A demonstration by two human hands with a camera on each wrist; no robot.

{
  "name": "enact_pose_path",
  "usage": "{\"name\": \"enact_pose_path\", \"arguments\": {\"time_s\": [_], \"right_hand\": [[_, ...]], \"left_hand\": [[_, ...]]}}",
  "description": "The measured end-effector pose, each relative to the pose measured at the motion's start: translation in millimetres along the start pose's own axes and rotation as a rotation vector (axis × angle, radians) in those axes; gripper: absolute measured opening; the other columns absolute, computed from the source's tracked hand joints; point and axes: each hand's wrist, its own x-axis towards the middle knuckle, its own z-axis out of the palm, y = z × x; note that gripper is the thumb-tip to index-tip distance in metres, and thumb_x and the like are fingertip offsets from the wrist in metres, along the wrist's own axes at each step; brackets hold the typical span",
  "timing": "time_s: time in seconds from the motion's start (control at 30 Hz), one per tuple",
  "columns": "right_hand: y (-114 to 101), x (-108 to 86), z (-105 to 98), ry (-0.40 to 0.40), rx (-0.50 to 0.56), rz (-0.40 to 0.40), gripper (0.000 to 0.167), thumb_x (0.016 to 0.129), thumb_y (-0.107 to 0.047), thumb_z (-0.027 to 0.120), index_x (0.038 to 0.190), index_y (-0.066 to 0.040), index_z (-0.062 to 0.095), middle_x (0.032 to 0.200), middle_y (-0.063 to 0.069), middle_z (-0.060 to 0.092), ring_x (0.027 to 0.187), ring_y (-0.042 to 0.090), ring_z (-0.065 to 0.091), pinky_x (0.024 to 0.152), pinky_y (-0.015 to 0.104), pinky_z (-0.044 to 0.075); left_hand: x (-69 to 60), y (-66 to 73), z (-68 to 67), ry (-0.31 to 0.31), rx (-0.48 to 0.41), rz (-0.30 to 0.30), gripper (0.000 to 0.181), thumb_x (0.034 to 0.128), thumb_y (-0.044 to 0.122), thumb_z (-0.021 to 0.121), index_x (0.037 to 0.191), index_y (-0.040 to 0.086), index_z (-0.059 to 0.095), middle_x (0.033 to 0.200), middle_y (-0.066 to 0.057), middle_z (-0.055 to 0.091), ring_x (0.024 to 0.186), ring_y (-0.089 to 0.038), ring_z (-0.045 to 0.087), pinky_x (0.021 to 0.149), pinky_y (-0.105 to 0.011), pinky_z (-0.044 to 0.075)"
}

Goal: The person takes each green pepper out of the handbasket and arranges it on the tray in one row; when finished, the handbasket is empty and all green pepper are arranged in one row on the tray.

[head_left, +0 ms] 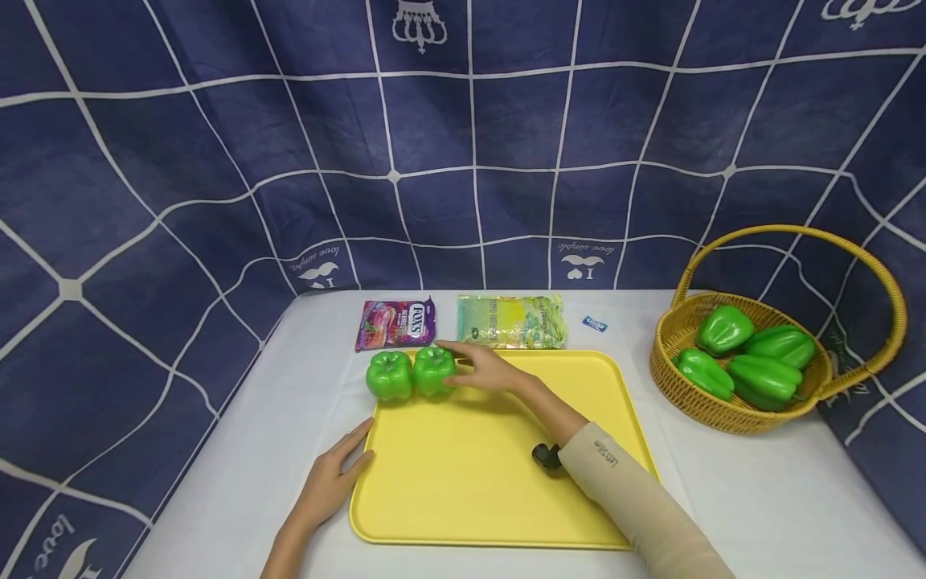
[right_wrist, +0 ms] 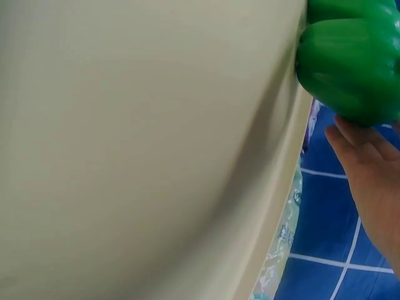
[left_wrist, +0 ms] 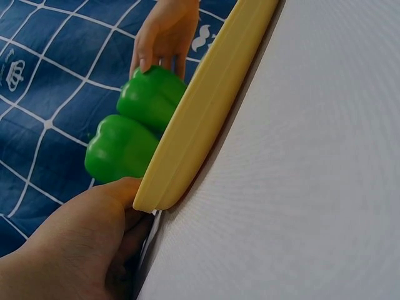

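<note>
Two green bell peppers stand side by side at the far left corner of the yellow tray (head_left: 463, 474). My right hand (head_left: 488, 370) reaches across the tray to the right-hand pepper (head_left: 433, 371). In the right wrist view its fairly straight fingers (right_wrist: 369, 150) touch that pepper's side. The left-hand pepper (head_left: 389, 376) sits against its neighbour, partly over the tray's corner. At the tray's left edge lies my left hand (head_left: 333, 478), fingers loosely extended and touching the rim. The left wrist view shows its thumb side (left_wrist: 94, 219) by the tray corner, with some fingers hidden.
Behind the tray lie a purple candy bag (head_left: 396, 324), a yellow-green packet (head_left: 511, 322) and a small blue wrapper (head_left: 595, 323). A wicker basket (head_left: 705, 410) with several green peppers stands at the right. A small black object (head_left: 546, 457) shows beside my right sleeve.
</note>
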Motion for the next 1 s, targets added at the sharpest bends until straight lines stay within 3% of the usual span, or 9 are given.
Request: {"name": "enact_pose_path", "arguments": {"time_s": [0.2, 0.43, 0.6, 0.8, 1.0], "right_hand": [[3, 0.9, 2, -0.006, -0.074, 0.007, 0.072, 0.085, -0.027, 0.068, 0.143, -0.006, 0.032, 0.140, 0.010, 0.042, 0.125, 0.019, 0.043, 0.104, 0.028, 0.035], [3, -0.1, 4, -0.003, -0.024, -0.002, 0.071, 0.085, -0.023, 0.069, 0.144, -0.010, 0.032, 0.142, 0.009, 0.040, 0.122, 0.020, 0.046, 0.102, 0.034, 0.038], [1, -2.9, 2, 0.020, -0.082, 0.023, 0.074, 0.084, -0.032, 0.069, 0.145, -0.014, 0.032, 0.143, 0.007, 0.039, 0.124, 0.022, 0.044, 0.103, 0.038, 0.038], [-8, -17.5, -15, 0.059, -0.111, 0.035, 0.071, 0.085, -0.032, 0.067, 0.145, -0.020, 0.032, 0.143, 0.006, 0.039, 0.125, 0.027, 0.042, 0.103, 0.045, 0.036], [-15, -46.7, -44, 0.117, -0.110, 0.021, 0.066, 0.087, -0.034, 0.065, 0.143, -0.015, 0.036, 0.143, 0.003, 0.040, 0.125, 0.024, 0.042, 0.102, 0.052, 0.035]], "left_hand": [[0.1, 0.2, 0.2, -0.005, 0.001, -0.009, 0.051, 0.0934, 0.032, 0.055, 0.141, 0.021, 0.040, 0.142, -0.001, 0.040, 0.130, -0.029, 0.035, 0.105, -0.051, 0.030], [-0.4, 1.0, -0.3, -0.009, -0.004, -0.012, 0.051, 0.0930, 0.032, 0.056, 0.141, 0.021, 0.040, 0.142, -0.001, 0.041, 0.130, -0.029, 0.036, 0.105, -0.051, 0.030], [-0.9, 0.9, -0.6, -0.007, -0.006, -0.012, 0.051, 0.0929, 0.032, 0.056, 0.140, 0.020, 0.041, 0.142, -0.002, 0.041, 0.130, -0.029, 0.036, 0.105, -0.051, 0.030], [-0.7, 0.2, -0.3, -0.009, 0.002, -0.020, 0.051, 0.0931, 0.033, 0.055, 0.141, 0.021, 0.040, 0.142, -0.003, 0.040, 0.130, -0.029, 0.035, 0.105, -0.051, 0.030], [0.0, 1.3, -0.7, -0.004, 0.000, -0.021, 0.051, 0.0931, 0.032, 0.055, 0.141, 0.021, 0.040, 0.142, -0.002, 0.041, 0.130, -0.029, 0.035, 0.106, -0.051, 0.029]]}}
